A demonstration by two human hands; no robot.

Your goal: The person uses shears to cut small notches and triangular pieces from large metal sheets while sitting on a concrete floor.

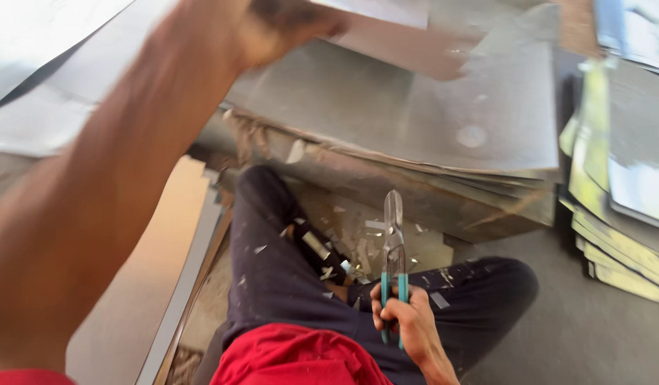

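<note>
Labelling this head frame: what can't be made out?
- Left hand: motion-blurred and cut by the top edge; whether it grips the metal sheet is unclear.
- Snips: the lower handles are hidden inside the right hand.
- Stacked sheets: cut off by the right edge.
- Scraps on the floor: too small and blurred to tell apart.

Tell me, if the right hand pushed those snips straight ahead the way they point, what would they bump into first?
Probably the stack of metal sheets. The right hand holds the teal-handled snips with blades pointing up-frame, toward the stack's front edge. Depth is unclear, so scrap-littered floor might come first.
</note>
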